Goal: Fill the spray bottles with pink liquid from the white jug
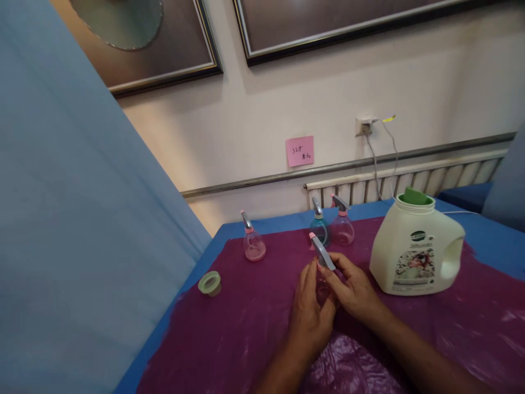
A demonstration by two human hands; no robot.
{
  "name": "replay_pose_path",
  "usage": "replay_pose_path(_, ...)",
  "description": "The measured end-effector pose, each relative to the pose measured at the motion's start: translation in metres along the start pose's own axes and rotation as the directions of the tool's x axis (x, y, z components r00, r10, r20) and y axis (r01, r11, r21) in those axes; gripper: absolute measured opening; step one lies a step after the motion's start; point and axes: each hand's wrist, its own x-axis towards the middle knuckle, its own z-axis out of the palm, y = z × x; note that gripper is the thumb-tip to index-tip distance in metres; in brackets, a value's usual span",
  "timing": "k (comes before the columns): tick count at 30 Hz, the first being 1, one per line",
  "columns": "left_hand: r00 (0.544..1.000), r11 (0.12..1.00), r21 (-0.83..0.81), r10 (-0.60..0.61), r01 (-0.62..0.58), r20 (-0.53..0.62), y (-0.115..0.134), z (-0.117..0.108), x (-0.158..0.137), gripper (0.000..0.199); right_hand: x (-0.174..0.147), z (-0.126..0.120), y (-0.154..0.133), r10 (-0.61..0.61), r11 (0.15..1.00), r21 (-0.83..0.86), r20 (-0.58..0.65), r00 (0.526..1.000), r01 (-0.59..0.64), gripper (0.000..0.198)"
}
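Observation:
Between my hands stands a small clear spray bottle (pixel 322 254) with a grey and pink trigger head. My left hand (pixel 309 306) is wrapped around its body from the left. My right hand (pixel 348 287) grips it at the collar, just under the spray head, with the thumb and fingers closed. Most of the bottle's body is hidden by my fingers. Behind it are a teal spray bottle (pixel 319 229) and a pink-tinted spray bottle (pixel 343 229), close together. Farther left, another clear spray bottle (pixel 255 246) holds a little liquid.
A large cream jug (pixel 414 241) with a green piece in its mouth stands to the right. A pale green cap (pixel 210 283) lies at the left on the purple sheet (pixel 229 339). A blue curtain (pixel 82 219) borders the left; a radiator (pixel 410 178) runs along the wall behind.

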Motion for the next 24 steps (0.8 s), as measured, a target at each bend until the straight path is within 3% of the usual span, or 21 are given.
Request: replay_pose_path(24, 1.0, 0.999, 0.026, 0.02, -0.021, 0.014, 0.002, 0.002, 0.0, 0.074, 0.0, -0.011, 0.006, -0.04, 0.994, -0.099, 0.046, 0.998, 0.044, 0.035)
